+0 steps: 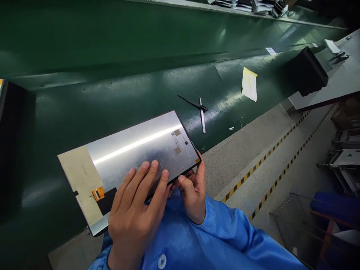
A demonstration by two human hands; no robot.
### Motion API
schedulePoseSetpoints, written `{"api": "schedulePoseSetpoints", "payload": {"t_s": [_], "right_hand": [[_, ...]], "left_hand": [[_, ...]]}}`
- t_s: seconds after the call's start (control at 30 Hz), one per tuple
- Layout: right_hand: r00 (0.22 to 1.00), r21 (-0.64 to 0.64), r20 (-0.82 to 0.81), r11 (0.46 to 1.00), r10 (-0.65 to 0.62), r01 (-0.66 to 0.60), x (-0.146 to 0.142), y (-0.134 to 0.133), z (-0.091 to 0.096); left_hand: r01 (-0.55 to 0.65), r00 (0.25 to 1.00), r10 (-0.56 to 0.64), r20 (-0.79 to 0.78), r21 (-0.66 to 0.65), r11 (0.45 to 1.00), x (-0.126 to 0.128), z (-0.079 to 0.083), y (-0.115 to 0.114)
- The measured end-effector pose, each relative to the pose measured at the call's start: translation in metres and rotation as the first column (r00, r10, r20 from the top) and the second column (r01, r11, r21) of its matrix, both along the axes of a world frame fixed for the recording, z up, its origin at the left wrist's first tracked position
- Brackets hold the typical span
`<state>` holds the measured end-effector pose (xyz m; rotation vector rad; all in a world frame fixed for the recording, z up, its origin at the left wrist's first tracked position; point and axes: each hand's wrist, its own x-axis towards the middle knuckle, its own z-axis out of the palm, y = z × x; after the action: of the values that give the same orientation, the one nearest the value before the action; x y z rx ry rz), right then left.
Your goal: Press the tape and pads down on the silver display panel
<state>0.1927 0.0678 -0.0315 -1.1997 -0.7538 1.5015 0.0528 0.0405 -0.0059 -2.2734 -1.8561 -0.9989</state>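
A flat display panel (135, 146) lies back side up on the green belt (84, 93), its silver metal sheet showing, with a beige patch at the left and an orange flex connector (98, 193). My left hand (137, 204) rests flat on the panel's near side, fingers stretched out and holding nothing. Pinched on the panel's near right edge by the corner is my right hand (194, 191), thumb and fingers closed on it. Both arms wear blue sleeves.
Silver tweezers (202, 118) and a thin black tool (192, 103) lie on the belt beyond the panel. A peeled yellow-white film (249, 84) lies further right. A black box (306, 71) stands by a grey table. Yellow-black tape marks the floor (264, 161).
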Motion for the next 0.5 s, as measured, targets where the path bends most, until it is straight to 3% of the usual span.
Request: {"api": "schedulePoseSetpoints", "payload": {"t_s": [0.2, 0.5], "right_hand": [[0.997, -0.009, 0.08, 1.0, -0.02, 0.02, -0.0012, -0.0014, 0.0018], [0.997, -0.02, 0.075, 0.999, -0.036, 0.038, -0.0014, -0.0024, 0.002]], "left_hand": [[0.004, 1.0, -0.004, -0.003, 0.003, 1.0, -0.0003, -0.0004, -0.0006], [-0.005, 1.0, 0.005, 0.001, -0.003, 1.0, 0.0012, 0.0012, 0.0001]]}}
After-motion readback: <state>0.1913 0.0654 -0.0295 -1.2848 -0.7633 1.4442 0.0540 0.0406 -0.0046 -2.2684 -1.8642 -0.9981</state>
